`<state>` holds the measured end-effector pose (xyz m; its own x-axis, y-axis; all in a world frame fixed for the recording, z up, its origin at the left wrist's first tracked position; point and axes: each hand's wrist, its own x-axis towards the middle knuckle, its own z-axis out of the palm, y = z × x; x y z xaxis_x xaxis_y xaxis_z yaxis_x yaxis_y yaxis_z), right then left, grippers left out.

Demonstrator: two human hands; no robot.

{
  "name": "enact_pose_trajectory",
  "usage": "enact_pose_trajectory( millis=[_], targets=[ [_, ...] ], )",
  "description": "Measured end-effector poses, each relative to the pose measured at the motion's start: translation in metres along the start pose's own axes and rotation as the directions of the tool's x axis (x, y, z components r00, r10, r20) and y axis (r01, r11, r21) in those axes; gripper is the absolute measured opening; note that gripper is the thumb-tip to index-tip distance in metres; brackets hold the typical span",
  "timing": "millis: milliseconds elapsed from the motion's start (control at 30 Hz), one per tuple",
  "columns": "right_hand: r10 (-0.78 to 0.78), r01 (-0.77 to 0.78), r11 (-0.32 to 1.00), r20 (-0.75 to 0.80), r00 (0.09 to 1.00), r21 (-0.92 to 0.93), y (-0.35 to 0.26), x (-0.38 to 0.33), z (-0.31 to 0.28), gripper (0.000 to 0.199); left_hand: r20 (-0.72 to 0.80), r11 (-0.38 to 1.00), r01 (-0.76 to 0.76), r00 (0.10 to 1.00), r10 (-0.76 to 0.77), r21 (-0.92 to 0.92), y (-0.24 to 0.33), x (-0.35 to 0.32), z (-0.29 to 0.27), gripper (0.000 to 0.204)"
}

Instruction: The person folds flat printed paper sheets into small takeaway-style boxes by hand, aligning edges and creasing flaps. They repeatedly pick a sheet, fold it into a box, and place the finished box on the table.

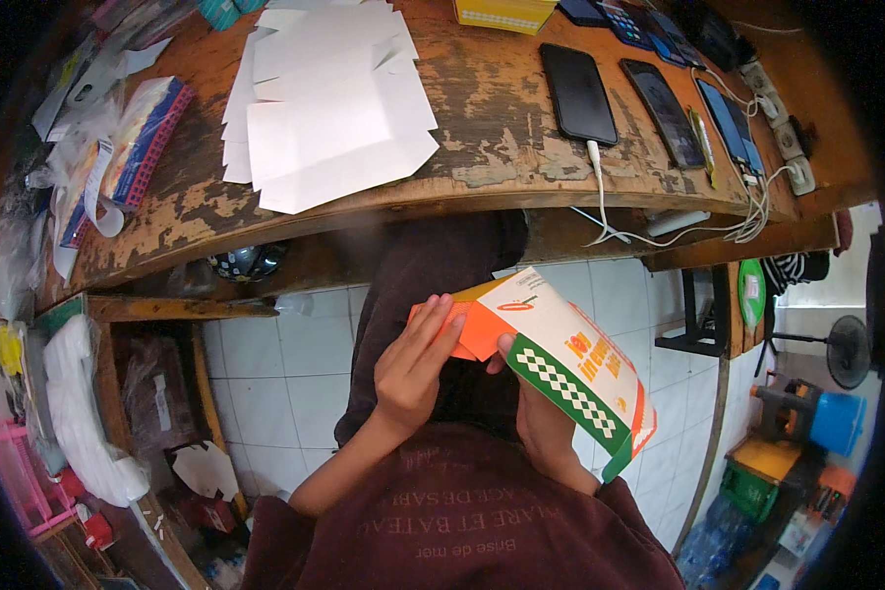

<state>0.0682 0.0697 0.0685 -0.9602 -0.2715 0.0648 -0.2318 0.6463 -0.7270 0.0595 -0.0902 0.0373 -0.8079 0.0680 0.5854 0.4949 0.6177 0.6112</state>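
A partly folded cardboard food box [575, 359], cream, orange and green with a checkered strip, is held over my lap, tilted to the right. My left hand [412, 374] is closed on its orange end, fingers lying together across the orange panel. My right hand [539, 408] grips the near side beside the green strip. Its thumb shows at the box edge, while the other fingers are mostly behind the cardboard. On the wooden table [501, 162] ahead lies a stack of flat white die-cut cardboard blanks [334, 118].
Several phones, such as a black one [577, 93] on a white cable, lie at the table's right beside a power strip [789, 140]. A yellow box [506, 14] stands at the far edge. A red and blue pack [146, 147] sits left among plastic bags. A fan [846, 349] stands right.
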Motion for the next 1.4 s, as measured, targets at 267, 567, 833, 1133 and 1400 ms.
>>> enact_pose_trajectory(
  millis=[267,567,833,1133,1400],
  targets=[
    [0.081,-0.08,0.996,-0.013,0.997,0.035,-0.003,0.005,-0.023,0.013,-0.019,0.99,0.021,1.0,-0.024,-0.137,0.002,0.007,-0.004,0.027],
    [0.239,-0.195,0.911,-0.08,0.968,0.362,-0.024,0.035,-0.023,0.01,0.081,0.73,0.555,0.814,-0.575,-0.4,0.018,0.007,-0.006,0.014],
    [0.306,-0.277,0.918,-0.065,0.95,0.284,0.0,0.038,-0.009,0.009,0.17,0.622,0.692,0.707,-0.687,-0.366,0.02,-0.005,0.008,0.014],
    [0.346,-0.367,0.846,0.124,0.93,0.387,0.039,0.021,0.0,0.008,0.333,0.641,0.728,0.684,-0.65,-0.244,0.018,-0.019,0.007,0.017],
    [0.386,-0.497,0.823,0.374,0.844,0.273,0.039,-0.008,-0.004,0.009,0.626,0.481,0.873,0.417,-0.659,-0.076,0.022,-0.027,-0.009,0.022]
  ],
)
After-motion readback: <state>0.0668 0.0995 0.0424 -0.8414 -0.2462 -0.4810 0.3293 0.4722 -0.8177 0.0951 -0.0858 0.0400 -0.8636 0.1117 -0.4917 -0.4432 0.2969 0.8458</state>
